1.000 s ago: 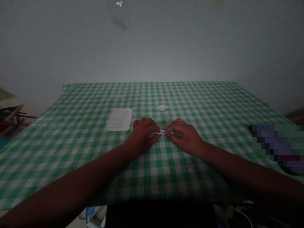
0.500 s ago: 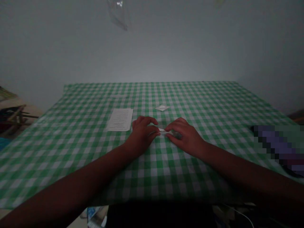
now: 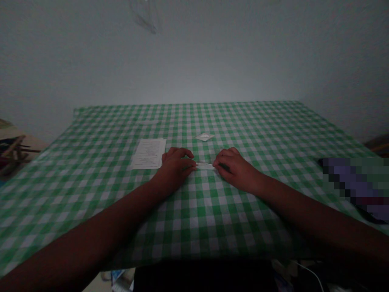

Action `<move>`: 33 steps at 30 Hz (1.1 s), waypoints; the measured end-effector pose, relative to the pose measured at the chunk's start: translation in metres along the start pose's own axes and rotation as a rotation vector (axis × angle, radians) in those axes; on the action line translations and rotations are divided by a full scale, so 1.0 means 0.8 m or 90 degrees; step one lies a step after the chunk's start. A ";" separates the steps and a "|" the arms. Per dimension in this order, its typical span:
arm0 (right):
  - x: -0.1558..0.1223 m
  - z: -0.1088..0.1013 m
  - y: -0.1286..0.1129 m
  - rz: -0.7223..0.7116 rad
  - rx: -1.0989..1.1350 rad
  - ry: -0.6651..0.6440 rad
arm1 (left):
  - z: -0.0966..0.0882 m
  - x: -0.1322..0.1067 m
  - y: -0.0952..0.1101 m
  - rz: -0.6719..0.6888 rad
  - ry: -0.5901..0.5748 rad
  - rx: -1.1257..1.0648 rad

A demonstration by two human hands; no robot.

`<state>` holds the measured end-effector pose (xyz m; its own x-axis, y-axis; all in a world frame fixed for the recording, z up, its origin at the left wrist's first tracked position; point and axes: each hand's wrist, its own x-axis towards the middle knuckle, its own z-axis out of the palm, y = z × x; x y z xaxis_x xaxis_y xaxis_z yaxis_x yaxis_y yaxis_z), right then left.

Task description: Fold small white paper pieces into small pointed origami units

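A narrow white folded paper strip (image 3: 205,166) lies on the green-and-white checked tablecloth (image 3: 194,211) near the table's middle. My left hand (image 3: 174,166) is curled, its fingertips pinching the strip's left end. My right hand (image 3: 234,167) is curled too and pinches the strip's right end. Both hands rest on the cloth, with part of the strip hidden under the fingers.
A printed white sheet (image 3: 149,153) lies left of my left hand. A small white folded paper piece (image 3: 204,137) sits farther back. A blurred-out dark object (image 3: 355,184) lies at the right edge. A pale wall stands behind the table. Wooden furniture (image 3: 12,148) is at far left.
My hands have drawn slightly apart, so more of the white strip shows between the fingertips. The view has shifted a little.
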<state>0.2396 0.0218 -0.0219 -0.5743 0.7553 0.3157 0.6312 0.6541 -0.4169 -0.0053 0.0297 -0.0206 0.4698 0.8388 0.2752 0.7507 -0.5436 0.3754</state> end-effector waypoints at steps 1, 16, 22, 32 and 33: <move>0.000 0.000 0.000 -0.002 -0.002 0.000 | 0.000 0.000 0.000 0.002 -0.004 0.004; 0.001 0.008 0.007 0.031 -0.019 0.056 | 0.006 -0.001 -0.003 -0.004 0.018 0.034; 0.001 0.014 0.010 0.048 -0.016 0.049 | 0.006 -0.001 -0.002 -0.001 0.022 0.030; 0.004 0.014 0.009 0.025 0.018 0.026 | 0.007 -0.001 0.001 0.008 0.008 0.020; 0.005 0.014 0.009 0.028 0.015 0.023 | 0.006 -0.001 0.001 0.005 -0.002 0.019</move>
<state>0.2362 0.0288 -0.0333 -0.5273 0.7843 0.3269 0.6423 0.6198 -0.4508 -0.0025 0.0288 -0.0249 0.4764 0.8350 0.2755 0.7609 -0.5485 0.3467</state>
